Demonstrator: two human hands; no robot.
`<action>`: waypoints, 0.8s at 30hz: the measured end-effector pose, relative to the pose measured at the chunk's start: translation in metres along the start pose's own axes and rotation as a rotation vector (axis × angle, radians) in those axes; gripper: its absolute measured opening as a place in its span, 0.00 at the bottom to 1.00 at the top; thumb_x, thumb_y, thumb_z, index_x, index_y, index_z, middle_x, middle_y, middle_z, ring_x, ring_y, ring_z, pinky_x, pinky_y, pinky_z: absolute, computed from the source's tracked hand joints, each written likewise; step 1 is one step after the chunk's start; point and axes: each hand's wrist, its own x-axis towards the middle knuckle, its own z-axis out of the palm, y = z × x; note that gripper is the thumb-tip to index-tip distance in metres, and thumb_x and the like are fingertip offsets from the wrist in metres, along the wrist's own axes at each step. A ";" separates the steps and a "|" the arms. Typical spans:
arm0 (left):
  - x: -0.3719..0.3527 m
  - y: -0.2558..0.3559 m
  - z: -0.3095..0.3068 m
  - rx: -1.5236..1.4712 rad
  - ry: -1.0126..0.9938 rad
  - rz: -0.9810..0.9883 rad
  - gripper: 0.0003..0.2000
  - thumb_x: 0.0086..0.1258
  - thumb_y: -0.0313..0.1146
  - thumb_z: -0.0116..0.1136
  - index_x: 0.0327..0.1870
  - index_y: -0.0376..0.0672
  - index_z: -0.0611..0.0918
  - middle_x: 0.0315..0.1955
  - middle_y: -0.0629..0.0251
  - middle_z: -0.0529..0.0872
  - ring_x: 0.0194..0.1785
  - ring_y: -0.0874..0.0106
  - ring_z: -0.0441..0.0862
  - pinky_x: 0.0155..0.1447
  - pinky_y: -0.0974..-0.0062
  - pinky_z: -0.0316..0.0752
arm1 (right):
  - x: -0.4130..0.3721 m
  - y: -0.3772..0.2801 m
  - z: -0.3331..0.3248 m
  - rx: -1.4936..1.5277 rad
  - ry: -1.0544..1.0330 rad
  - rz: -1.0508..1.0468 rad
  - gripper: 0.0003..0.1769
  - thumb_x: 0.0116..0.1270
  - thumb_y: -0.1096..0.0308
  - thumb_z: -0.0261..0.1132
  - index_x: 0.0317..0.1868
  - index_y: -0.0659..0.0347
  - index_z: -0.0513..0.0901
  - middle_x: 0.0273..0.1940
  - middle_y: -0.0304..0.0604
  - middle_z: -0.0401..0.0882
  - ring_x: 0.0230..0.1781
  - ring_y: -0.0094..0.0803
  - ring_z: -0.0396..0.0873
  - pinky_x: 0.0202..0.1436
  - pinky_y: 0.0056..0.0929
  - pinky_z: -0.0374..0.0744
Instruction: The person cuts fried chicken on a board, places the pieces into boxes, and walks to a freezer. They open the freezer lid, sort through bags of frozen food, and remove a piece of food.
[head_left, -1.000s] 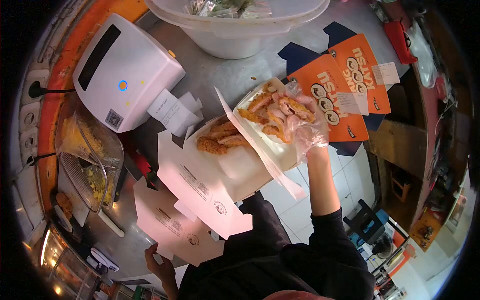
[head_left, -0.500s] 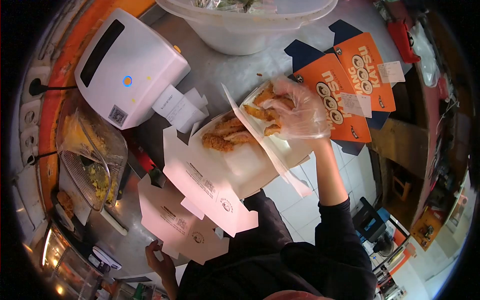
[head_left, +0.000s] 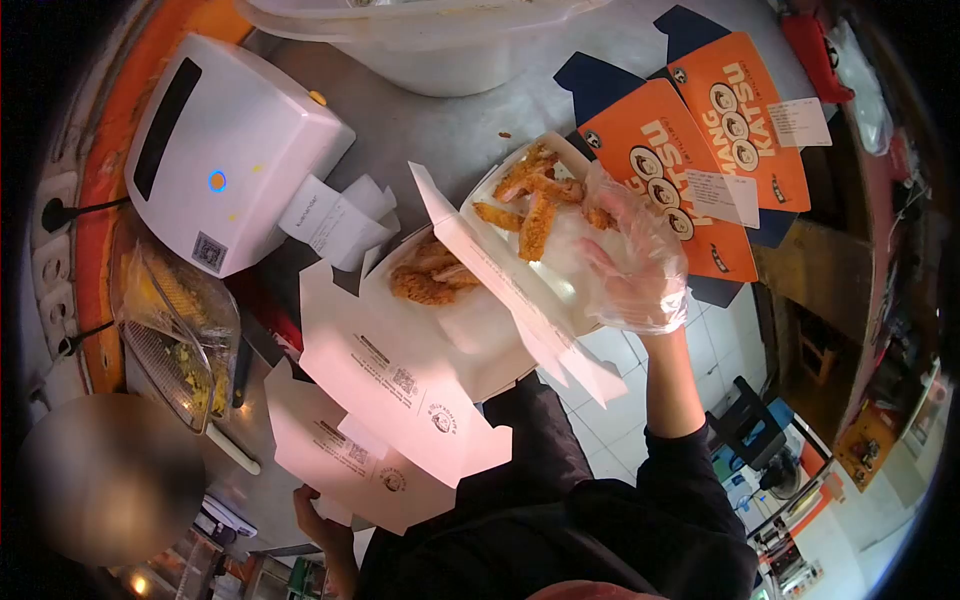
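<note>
My right hand (head_left: 640,258), in a clear plastic glove, is over the right side of an open paper box (head_left: 565,285). Its fingers are apart, beside a small piece of fried chicken (head_left: 600,217). Several fried chicken strips (head_left: 537,205) lie at that box's far end. A second open box (head_left: 475,345) adjoins it on the left, with more fried chicken (head_left: 430,275) inside. Low in the view, my bare left hand (head_left: 320,525) is at the near edge of another box's printed flap (head_left: 360,460); its fingers are partly hidden.
A white label printer (head_left: 235,150) with printed paper (head_left: 340,220) hanging out stands at left. Behind is a large plastic tub (head_left: 440,50). Orange boxes (head_left: 665,170) with receipts lie at right. A wire basket (head_left: 185,340) and a blurred round shape (head_left: 110,480) are at left.
My right hand has drawn back to the right, off the chicken strips, uncovering them. The blurred round shape has appeared at lower left. The camera view has shifted slightly.
</note>
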 end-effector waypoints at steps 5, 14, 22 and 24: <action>-0.003 -0.003 -0.001 0.005 -0.009 -0.009 0.16 0.53 0.33 0.67 0.36 0.36 0.74 0.27 0.61 0.74 0.31 0.65 0.72 0.38 0.71 0.69 | 0.011 -0.008 0.010 -0.263 0.046 -0.140 0.21 0.49 0.79 0.68 0.46 0.59 0.77 0.44 0.46 0.78 0.47 0.42 0.75 0.50 0.32 0.74; -0.008 -0.007 -0.003 0.041 0.044 0.146 0.11 0.56 0.21 0.61 0.40 0.36 0.76 0.27 0.61 0.74 0.32 0.65 0.73 0.38 0.70 0.70 | 0.039 -0.035 0.036 -0.332 -0.388 -0.424 0.18 0.59 0.68 0.59 0.51 0.58 0.76 0.40 0.48 0.78 0.43 0.40 0.77 0.48 0.34 0.77; -0.034 -0.063 -0.031 -0.054 0.107 0.155 0.10 0.58 0.18 0.55 0.40 0.37 0.76 0.26 0.59 0.74 0.31 0.65 0.74 0.38 0.69 0.70 | 0.038 -0.089 -0.048 0.295 -0.014 -0.078 0.12 0.68 0.63 0.56 0.47 0.59 0.74 0.32 0.35 0.73 0.28 0.23 0.68 0.32 0.20 0.72; -0.040 -0.085 -0.036 -0.078 0.176 0.191 0.10 0.58 0.18 0.56 0.40 0.38 0.76 0.26 0.59 0.75 0.31 0.64 0.74 0.38 0.68 0.70 | 0.015 -0.108 -0.070 1.576 -0.015 0.331 0.02 0.68 0.70 0.54 0.38 0.58 0.70 0.23 0.30 0.63 0.21 0.19 0.62 0.25 0.20 0.67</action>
